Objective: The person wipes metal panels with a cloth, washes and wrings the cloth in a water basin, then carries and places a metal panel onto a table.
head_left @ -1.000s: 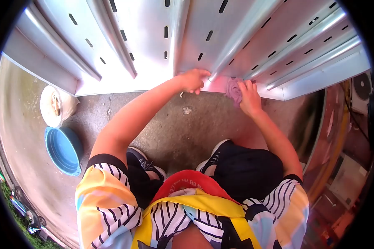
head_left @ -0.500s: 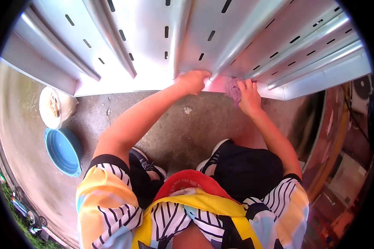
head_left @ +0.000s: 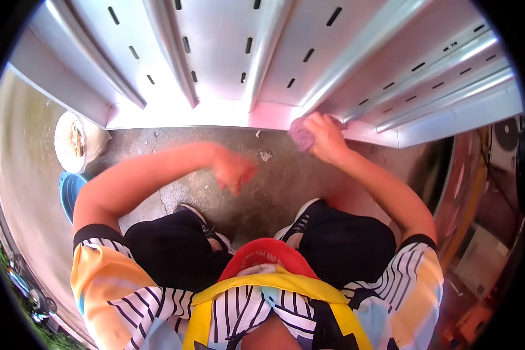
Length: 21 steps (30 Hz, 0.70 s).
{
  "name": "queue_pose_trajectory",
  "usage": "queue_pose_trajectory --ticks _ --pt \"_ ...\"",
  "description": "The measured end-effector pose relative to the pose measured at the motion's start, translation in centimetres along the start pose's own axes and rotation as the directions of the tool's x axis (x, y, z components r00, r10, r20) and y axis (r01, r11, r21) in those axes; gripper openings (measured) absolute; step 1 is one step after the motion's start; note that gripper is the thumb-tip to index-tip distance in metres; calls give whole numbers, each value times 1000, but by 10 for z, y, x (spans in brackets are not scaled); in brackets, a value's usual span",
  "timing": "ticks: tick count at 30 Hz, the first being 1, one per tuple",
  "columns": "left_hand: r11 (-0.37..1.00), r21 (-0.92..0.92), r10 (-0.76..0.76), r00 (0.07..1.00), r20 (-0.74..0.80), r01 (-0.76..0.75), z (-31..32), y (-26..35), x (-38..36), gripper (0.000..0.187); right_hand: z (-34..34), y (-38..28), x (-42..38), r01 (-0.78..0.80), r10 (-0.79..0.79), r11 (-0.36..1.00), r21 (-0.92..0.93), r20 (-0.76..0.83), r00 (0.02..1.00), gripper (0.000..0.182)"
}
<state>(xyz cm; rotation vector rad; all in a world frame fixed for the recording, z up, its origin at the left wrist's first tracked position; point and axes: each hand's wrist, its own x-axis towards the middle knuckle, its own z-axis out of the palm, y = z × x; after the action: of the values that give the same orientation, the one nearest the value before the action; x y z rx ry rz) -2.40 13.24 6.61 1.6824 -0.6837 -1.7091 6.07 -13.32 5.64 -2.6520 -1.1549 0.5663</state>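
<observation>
Metal panel [head_left: 221, 35]: bright, with pale streaks of reflection along its ribs [head_left: 268, 52]
Bottom lip [head_left: 181, 116]: glare, nearly white at the panel's lower edge
Left hand [head_left: 235, 169]: motion-blurred, below the panel
Concrete floor [head_left: 274, 181]: darker than the panel, below it
Clutter [head_left: 478, 256]: dim, reddish and soft, right of the panel
Lens: strong fisheye bending, black corners beyond the panel
</observation>
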Motion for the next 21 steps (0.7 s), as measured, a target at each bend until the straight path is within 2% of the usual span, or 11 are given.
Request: queue_pose_trajectory --ticks 3,4,6,7,9,11,12,15,17,18,21 --pt "988 -146 41 999 -36 -46 34 -44 14 45 3 -28 18 187 -164 968 165 -146 976 40" --pt "995 -71 70 994 -89 -76 43 -52 18 45 8 -34 30 155 -120 980 123 -252 960 39" --pt "987 100 144 969 -203 -125 50 -65 25 44 19 -49 57 -14 19 999 34 -164 986 40" --pt "994 16 107 974 -198 -106 51 -68 27 45 24 -57 64 -102 100 995 -17 -120 988 40" --pt "988 -139 40 985 -170 -64 46 -65 29 46 26 -72 71 71 -61 993 97 -107 992 39" --pt "991 -117 43 988 -150 -61 39 -64 34 45 46 -79 74 115 -84 985 128 -222 971 49" --pt "991 -120 41 990 -136 -58 40 -64 36 45 55 -67 75 227 -174 969 103 -368 913 45" --pt "933 -344 71 990 -120 -109 36 -65 39 46 23 -49 72 285 -376 791 541 62 925 43" --pt "774 -616 13 977 -215 -146 37 -77 33 45 7 -62 52 -38 -261 708 706 310 914 43" --pt "666 -726 -19 969 -245 -171 38 -77 36 45 7 -66 45 14 -273 687 727 240 932 43" --pt "43 -857 5 858 -514 -514 39 -39 8 47 -9 -78 36 196 -281 698 689 12 960 54"
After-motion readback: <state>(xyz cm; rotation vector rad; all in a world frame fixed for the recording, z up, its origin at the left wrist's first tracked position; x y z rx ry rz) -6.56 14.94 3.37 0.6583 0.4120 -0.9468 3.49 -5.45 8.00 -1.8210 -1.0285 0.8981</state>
